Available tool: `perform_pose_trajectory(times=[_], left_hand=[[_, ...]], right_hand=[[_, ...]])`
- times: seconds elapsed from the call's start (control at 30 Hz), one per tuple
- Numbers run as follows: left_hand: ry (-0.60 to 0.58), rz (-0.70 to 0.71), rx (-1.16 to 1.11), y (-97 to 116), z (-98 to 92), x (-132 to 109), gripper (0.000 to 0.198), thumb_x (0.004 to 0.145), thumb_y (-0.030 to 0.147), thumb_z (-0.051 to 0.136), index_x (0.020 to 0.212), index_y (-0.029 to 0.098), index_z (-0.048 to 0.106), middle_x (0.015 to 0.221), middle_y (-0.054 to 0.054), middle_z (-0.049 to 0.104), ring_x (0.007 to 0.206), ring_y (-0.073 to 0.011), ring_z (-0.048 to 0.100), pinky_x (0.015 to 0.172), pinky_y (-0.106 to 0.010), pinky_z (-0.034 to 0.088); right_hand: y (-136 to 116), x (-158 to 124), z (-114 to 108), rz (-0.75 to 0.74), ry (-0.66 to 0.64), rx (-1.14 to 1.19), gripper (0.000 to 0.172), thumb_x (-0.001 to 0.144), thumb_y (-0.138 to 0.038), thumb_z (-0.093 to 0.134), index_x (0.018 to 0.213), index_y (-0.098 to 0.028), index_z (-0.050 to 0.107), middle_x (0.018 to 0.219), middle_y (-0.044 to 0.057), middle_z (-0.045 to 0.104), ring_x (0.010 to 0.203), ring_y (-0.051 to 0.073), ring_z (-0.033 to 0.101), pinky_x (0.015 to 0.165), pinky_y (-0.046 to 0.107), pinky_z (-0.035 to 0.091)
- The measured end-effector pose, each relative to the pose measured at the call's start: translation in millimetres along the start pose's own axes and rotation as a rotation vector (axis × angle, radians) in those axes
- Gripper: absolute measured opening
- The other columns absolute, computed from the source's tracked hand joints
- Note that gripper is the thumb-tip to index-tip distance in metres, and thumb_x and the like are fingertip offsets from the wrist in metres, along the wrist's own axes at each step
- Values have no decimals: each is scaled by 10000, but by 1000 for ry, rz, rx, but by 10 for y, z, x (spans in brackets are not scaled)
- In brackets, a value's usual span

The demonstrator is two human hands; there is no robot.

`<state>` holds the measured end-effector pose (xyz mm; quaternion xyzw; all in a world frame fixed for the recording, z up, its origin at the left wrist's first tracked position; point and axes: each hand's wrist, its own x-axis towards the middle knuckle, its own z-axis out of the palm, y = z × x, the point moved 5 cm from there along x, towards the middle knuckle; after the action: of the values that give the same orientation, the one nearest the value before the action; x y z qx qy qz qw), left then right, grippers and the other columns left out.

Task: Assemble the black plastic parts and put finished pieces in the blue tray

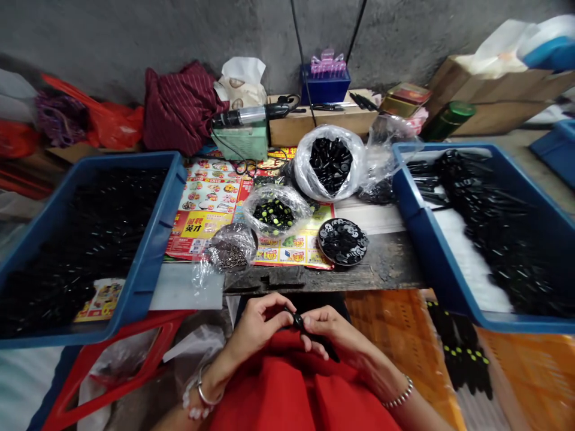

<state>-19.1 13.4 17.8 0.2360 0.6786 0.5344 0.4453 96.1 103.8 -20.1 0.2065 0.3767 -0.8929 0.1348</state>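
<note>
Above the red cloth on my lap, my left hand (268,320) and my right hand (331,328) meet. Between their fingertips is a small black plastic piece (297,321); its exact kind is too small to tell. A longer dark end (331,352) shows below my right hand's fingers, and I cannot tell whether it is the same piece. Both hands are closed in a pinch. Just beyond them lies the table's dark wooden edge (381,278), with a round dish of flat black parts (342,242) and a plastic-lined bowl of small metal parts (233,250).
Blue bins of slim black parts stand at left (150,287) and right (442,257). Behind the dishes are a bag of black-and-yellow-green pieces (275,216) and a bag of black pieces (330,164). An electric screwdriver (245,116) rests on a green box (242,142).
</note>
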Motion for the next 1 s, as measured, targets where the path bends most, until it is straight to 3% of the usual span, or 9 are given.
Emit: perform_pose_trajectory(times=[0.27,0.4,0.63,0.73,0.87,1.0], left_hand=[[-64,1,-7,98,62,-12,73,760,201,651,810,150,667,700,-15,683,637,-169,668,625,-244,502],[-68,4,19,127,72,-11,63,759,183,641,806,147,666,666,-19,686,612,-170,665,614,-245,496],[-47,18,44,116,65,9,65,751,180,638,794,146,672,654,-23,683,596,-179,662,598,-254,498],[0,55,93,126,41,8,64,732,151,635,764,147,691,674,-26,689,601,-173,653,588,-243,494],[86,153,217,174,-13,-11,70,733,133,639,744,152,705,684,-25,702,618,-159,635,593,-224,479],[-19,267,424,242,39,-51,155,791,97,598,854,173,717,834,-34,738,772,-167,664,736,-231,480]], right_hand=[[31,-19,-27,65,-13,67,431,744,-485,733,668,-66,668,482,-4,552,333,22,319,318,159,216],[41,-28,-31,119,-11,128,392,719,-444,762,774,-64,680,521,3,576,338,16,298,317,154,178],[37,-21,-10,107,-35,163,372,719,-418,760,739,-55,682,529,13,585,340,17,314,311,148,196],[9,-10,-23,53,-31,92,406,755,-462,720,686,-65,667,523,21,597,330,24,339,315,152,228],[-118,-25,-39,-39,-52,-112,471,785,-540,663,713,-75,665,583,49,650,383,61,470,405,174,355],[-162,-53,-91,-35,-7,-308,467,780,-559,658,751,-93,661,592,23,634,446,90,505,464,198,401]])
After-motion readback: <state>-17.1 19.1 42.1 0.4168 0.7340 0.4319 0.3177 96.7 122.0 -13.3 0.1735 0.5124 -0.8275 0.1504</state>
